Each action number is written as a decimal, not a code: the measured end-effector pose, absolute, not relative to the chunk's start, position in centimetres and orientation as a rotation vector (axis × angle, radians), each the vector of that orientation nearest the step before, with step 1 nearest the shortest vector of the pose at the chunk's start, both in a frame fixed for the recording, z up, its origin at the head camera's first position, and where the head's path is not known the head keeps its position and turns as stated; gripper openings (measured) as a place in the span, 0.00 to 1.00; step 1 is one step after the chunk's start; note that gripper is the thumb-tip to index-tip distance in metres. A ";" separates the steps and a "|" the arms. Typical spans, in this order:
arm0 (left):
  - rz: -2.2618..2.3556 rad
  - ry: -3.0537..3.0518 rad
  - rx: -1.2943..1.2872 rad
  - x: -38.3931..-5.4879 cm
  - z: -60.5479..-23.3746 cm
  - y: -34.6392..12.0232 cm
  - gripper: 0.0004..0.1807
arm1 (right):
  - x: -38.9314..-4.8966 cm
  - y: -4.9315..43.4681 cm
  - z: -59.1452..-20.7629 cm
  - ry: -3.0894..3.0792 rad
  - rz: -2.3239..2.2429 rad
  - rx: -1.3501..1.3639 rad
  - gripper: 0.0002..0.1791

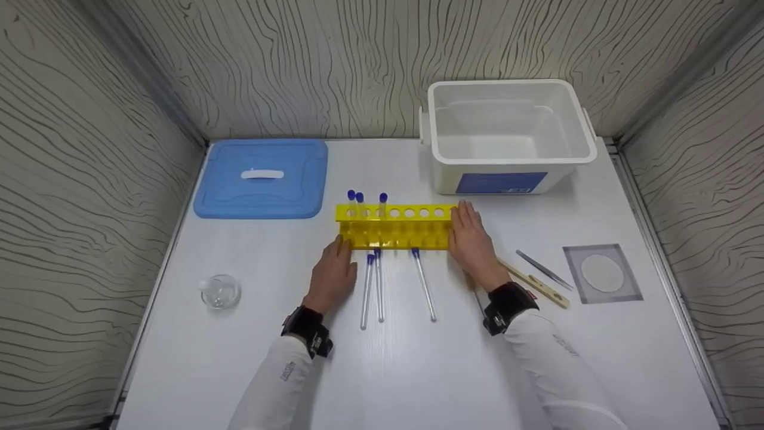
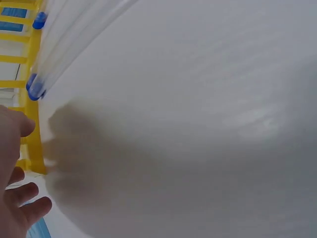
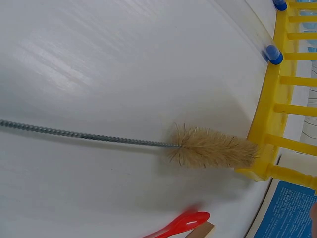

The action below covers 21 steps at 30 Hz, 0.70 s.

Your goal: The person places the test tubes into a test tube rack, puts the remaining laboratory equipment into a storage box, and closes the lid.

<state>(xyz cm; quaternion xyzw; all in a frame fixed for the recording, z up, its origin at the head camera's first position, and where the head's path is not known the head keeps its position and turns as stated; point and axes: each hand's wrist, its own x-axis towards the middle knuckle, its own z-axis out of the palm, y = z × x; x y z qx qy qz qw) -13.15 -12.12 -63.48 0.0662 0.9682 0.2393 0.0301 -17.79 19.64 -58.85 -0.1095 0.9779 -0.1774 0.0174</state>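
A yellow test tube rack [image 1: 394, 235] stands mid-table, with three blue-capped test tubes [image 1: 383, 203] upright in its left part. In front of it lie three more blue-capped tubes [image 1: 425, 286], caps toward the rack. My left hand [image 1: 333, 272] touches the rack's left front corner; in the left wrist view its fingers [image 2: 32, 210] spread loosely at the rack's end. My right hand [image 1: 474, 248] rests against the right end, fingers fairly straight along it. Beside that end lies a bristle brush [image 3: 215, 147] with a twisted wire stem.
A blue lid [image 1: 262, 191] lies back left, and a white bin [image 1: 513, 137] stands back right. Small round glassware [image 1: 219, 291] sits at left. At right are tweezers [image 1: 540, 267], a wooden test tube clamp [image 1: 549, 291] and a wire gauze [image 1: 603, 273]. A red spoon [image 3: 185, 222] lies near the brush.
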 end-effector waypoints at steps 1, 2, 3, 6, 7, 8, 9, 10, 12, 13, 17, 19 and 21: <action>0.732 2.964 0.195 -13.1 -63.6 -12.1 0.33 | -17.8 19.6 -58.8 3.028 -0.547 -0.332 0.32; 0.733 2.952 0.193 -13.1 -63.7 -12.0 0.34 | -17.8 19.6 -58.8 3.023 -0.540 -0.327 0.32; 0.731 2.945 0.192 -13.0 -63.8 -12.0 0.35 | -17.9 19.6 -58.8 3.022 -0.536 -0.327 0.32; 0.723 2.932 0.188 -13.0 -64.2 -11.8 0.36 | -17.9 19.6 -58.7 3.032 -0.534 -0.328 0.32; 0.720 2.931 0.187 -13.0 -64.3 -11.8 0.36 | -17.9 19.5 -58.8 3.039 -0.530 -0.334 0.32; 0.712 2.925 0.182 -13.0 -64.4 -11.8 0.36 | -17.9 19.5 -58.8 3.044 -0.530 -0.341 0.32; 0.705 2.918 0.172 -13.0 -64.5 -11.8 0.36 | -17.9 19.4 -58.8 3.045 -0.532 -0.341 0.32; 0.704 2.912 0.165 -13.0 -64.5 -11.8 0.36 | -17.9 19.4 -58.8 3.045 -0.532 -0.341 0.32; 0.711 2.908 0.148 -13.1 -64.5 -11.7 0.37 | -17.9 19.3 -58.8 3.041 -0.534 -0.339 0.32; 0.724 2.910 0.142 -13.1 -64.5 -11.7 0.37 | -17.9 19.3 -58.8 3.036 -0.531 -0.335 0.32; 0.782 2.930 0.142 -13.2 -64.5 -11.6 0.37 | -17.9 19.5 -58.8 3.015 -0.534 -0.328 0.33; 0.790 2.939 0.146 -13.2 -64.7 -11.5 0.37 | -17.9 19.7 -58.7 2.998 -0.571 -0.337 0.33; 0.772 2.946 0.151 -13.3 -64.9 -11.5 0.37 | -18.1 20.0 -58.5 2.962 -0.671 -0.326 0.33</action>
